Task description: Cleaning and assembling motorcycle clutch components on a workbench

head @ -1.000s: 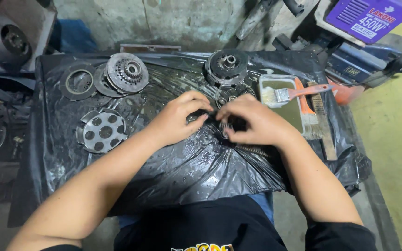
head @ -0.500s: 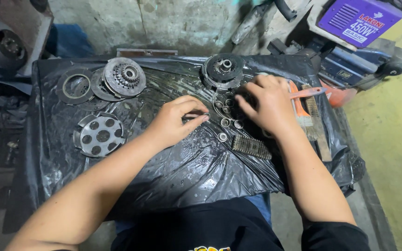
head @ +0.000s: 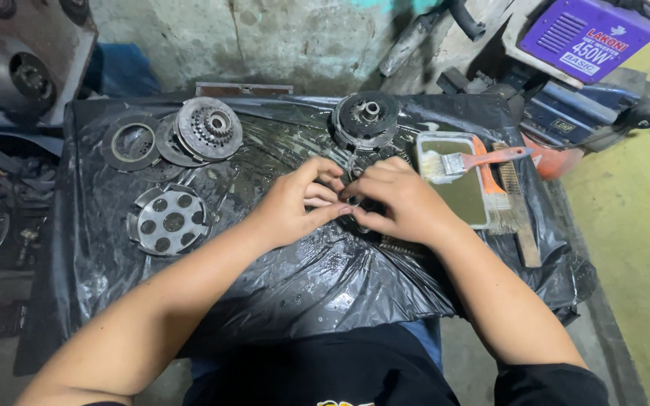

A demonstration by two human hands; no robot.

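Single head-worn view, looking steeply down and forward, close over black plastic sheet (head: 280, 301), wall at top

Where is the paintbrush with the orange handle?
In the head view, the paintbrush lies on the right side of the black plastic sheet, resting across the shallow tray just beyond the right hand, beside a wire brush.
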